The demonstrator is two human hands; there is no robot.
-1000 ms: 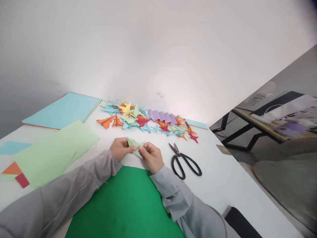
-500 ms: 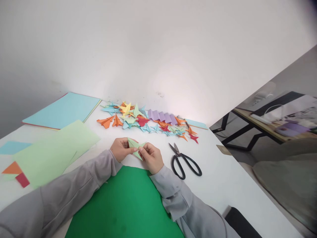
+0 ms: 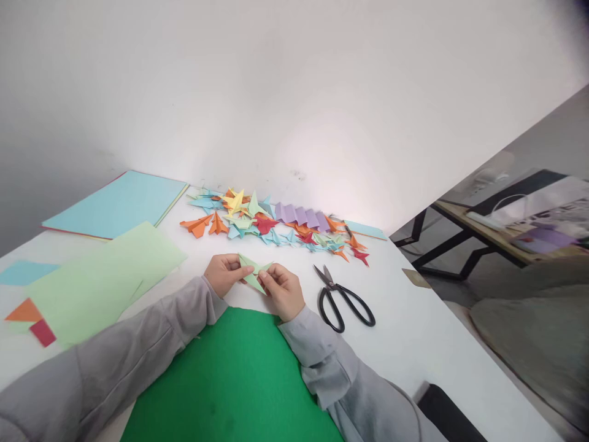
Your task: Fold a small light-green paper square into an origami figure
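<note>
A small folded piece of light green paper (image 3: 254, 280) is held between my two hands, just beyond the green sheet (image 3: 230, 380). My left hand (image 3: 225, 274) pinches its left side, with the thumb lying over the front. On the right side, my right hand (image 3: 282, 291) grips it between thumb and fingers near the middle. Black-handled scissors (image 3: 345, 298) lie to the right of my right hand, their blades slightly apart. Folded paper shapes in several colours (image 3: 264, 224) are heaped beyond my hands.
Large light green sheets (image 3: 92, 288) and a stack topped with blue paper (image 3: 115, 205) lie at the left. Orange (image 3: 24, 310) and red scraps (image 3: 43, 333) rest there too. A black object (image 3: 446, 414) is at the lower right, and a wall rises behind.
My left thumb has shifted slightly right and up across the folded green paper. My right hand stays nearly in place, still gripping it.
</note>
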